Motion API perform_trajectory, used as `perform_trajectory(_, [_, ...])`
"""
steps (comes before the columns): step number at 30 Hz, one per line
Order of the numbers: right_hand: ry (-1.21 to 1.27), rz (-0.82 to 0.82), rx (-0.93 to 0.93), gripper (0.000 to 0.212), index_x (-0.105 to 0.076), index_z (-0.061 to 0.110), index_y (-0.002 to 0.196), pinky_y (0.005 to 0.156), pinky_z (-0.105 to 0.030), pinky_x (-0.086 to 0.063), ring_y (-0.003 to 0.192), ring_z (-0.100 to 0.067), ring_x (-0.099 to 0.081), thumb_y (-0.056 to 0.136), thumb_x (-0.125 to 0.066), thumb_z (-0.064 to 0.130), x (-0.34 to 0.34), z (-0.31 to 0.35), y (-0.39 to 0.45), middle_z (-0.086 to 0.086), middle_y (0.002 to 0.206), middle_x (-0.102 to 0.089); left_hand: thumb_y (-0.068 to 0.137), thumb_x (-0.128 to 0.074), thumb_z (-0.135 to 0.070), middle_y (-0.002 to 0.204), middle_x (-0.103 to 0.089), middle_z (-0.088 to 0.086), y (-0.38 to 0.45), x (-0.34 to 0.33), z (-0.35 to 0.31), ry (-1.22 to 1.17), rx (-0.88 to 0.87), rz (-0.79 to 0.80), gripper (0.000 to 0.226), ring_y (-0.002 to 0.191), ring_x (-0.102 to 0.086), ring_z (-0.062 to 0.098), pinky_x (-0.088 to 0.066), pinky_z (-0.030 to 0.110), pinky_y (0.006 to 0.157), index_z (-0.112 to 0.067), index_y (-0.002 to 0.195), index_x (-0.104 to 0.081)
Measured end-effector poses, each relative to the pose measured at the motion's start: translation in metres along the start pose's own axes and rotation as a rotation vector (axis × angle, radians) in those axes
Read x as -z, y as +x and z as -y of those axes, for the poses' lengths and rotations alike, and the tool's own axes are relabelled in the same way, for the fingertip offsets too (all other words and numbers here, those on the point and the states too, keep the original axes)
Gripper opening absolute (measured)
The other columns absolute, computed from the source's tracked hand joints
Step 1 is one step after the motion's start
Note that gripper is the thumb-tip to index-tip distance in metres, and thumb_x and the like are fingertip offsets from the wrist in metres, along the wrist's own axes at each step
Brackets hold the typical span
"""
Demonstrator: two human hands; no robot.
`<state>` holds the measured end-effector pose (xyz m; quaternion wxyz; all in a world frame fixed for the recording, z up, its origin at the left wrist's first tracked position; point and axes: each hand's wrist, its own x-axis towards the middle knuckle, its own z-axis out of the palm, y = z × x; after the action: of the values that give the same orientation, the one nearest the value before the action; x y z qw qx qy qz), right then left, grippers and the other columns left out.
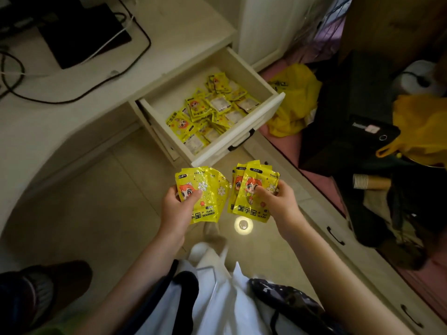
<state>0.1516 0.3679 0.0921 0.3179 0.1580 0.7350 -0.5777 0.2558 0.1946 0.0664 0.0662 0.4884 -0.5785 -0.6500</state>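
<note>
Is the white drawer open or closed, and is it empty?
Open and not empty: the drawer is pulled out from the desk, and many yellow packets lie inside it.

Dim and yellowish, with round glare on the floor (116,204) just below the drawer (244,131). Murky right of it, bowed toward the edges.

Both bare forearms reach forward, side by side. The left grip (179,206) pinches a fan of yellow foil hand-warmer packets (210,189), thumb on top. Just beside that fan, the right grip (280,199) pinches a stack of yellow foil packets (254,206), thumb likewise on top.
</note>
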Motion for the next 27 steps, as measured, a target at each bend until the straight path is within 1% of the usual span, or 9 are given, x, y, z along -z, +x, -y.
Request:
perform_trajectory(4, [-0.005, -0.014, 0.011, 0.027, -0.056, 0.008, 0.115, 0.067, -0.029, -0.055, 0.081, -0.019, -0.067, 0.090, -0.062, 0.010, -0.008, 0.037, 0.039, -0.011, 0.105, -0.068, 0.082, -0.072, -0.014, 0.090, -0.069, -0.002, 0.042, -0.012, -0.031, 0.016, 0.005, 0.010, 0.019, 0.079, -0.067, 0.014, -0.052, 0.028, 0.064, -0.023, 0.095, -0.060])
perform_trajectory(8, [-0.019, 0.006, 0.006, 0.026, -0.056, 0.008, 0.114, 0.062, -0.028, -0.052, 0.077, -0.016, -0.067, 0.089, -0.063, 0.011, -0.018, 0.066, 0.077, -0.007, 0.098, -0.069, 0.081, -0.073, -0.017, 0.089, -0.069, -0.003, 0.079, -0.027, -0.056, 0.017, 0.023, -0.003, 0.016, 0.079, -0.067, 0.014, -0.052, 0.028, 0.064, -0.024, 0.089, -0.060])
perform_trajectory(13, [-0.052, 0.030, 0.017, 0.025, -0.058, 0.010, 0.113, 0.064, -0.029, -0.053, 0.078, -0.017, -0.068, 0.089, -0.064, 0.012, -0.024, 0.098, 0.126, -0.006, 0.097, -0.070, 0.079, -0.074, -0.016, 0.088, -0.069, -0.004, 0.117, -0.052, -0.077, -0.009, 0.052, -0.043, 0.017, 0.079, -0.067, 0.013, -0.052, 0.029, 0.067, -0.024, 0.087, -0.061])
perform_trajectory(17, [-0.107, 0.098, 0.016, 0.025, -0.057, 0.012, 0.114, 0.063, -0.028, -0.053, 0.080, -0.015, -0.068, 0.090, -0.062, 0.011, -0.023, 0.127, 0.166, -0.004, 0.098, -0.069, 0.080, -0.073, -0.013, 0.086, -0.068, -0.005, 0.144, -0.077, -0.092, -0.052, 0.061, -0.106, 0.018, 0.076, -0.066, 0.012, -0.051, 0.028, 0.063, -0.024, 0.086, -0.061])
perform_trajectory(20, [-0.160, 0.154, -0.007, 0.027, -0.055, 0.014, 0.116, 0.063, -0.027, -0.055, 0.083, -0.016, -0.068, 0.090, -0.062, 0.012, -0.020, 0.150, 0.200, -0.004, 0.101, -0.069, 0.081, -0.072, -0.014, 0.090, -0.069, -0.002, 0.163, -0.099, -0.100, -0.078, 0.087, -0.174, 0.016, 0.081, -0.067, 0.017, -0.054, 0.033, 0.072, -0.024, 0.088, -0.061])
perform_trajectory(22, [-0.219, 0.185, 0.005, 0.030, -0.055, 0.012, 0.118, 0.067, -0.031, -0.057, 0.087, -0.020, -0.069, 0.089, -0.063, 0.011, -0.019, 0.166, 0.224, -0.008, 0.105, -0.069, 0.082, -0.071, -0.015, 0.092, -0.069, -0.001, 0.174, -0.116, -0.104, -0.121, 0.116, -0.233, 0.016, 0.083, -0.067, 0.020, -0.054, 0.035, 0.074, -0.022, 0.093, -0.062])
perform_trajectory(25, [-0.305, 0.252, 0.005, 0.024, -0.054, 0.013, 0.112, 0.069, -0.032, -0.055, 0.086, -0.021, -0.067, 0.090, -0.062, 0.010, -0.020, 0.191, 0.256, -0.006, 0.101, -0.067, 0.082, -0.070, -0.019, 0.094, -0.070, 0.003, 0.190, -0.137, -0.107, -0.178, 0.179, -0.329, 0.020, 0.081, -0.067, 0.022, -0.049, 0.029, 0.064, -0.017, 0.100, -0.063])
perform_trajectory(27, [-0.355, 0.323, 0.001, 0.019, -0.053, 0.017, 0.107, 0.066, -0.030, -0.054, 0.081, -0.016, -0.065, 0.091, -0.061, 0.011, -0.027, 0.204, 0.276, -0.002, 0.096, -0.065, 0.078, -0.072, -0.030, 0.095, -0.071, 0.004, 0.204, -0.148, -0.105, -0.204, 0.218, -0.376, 0.023, 0.083, -0.067, 0.025, -0.048, 0.030, 0.065, -0.020, 0.097, -0.064])
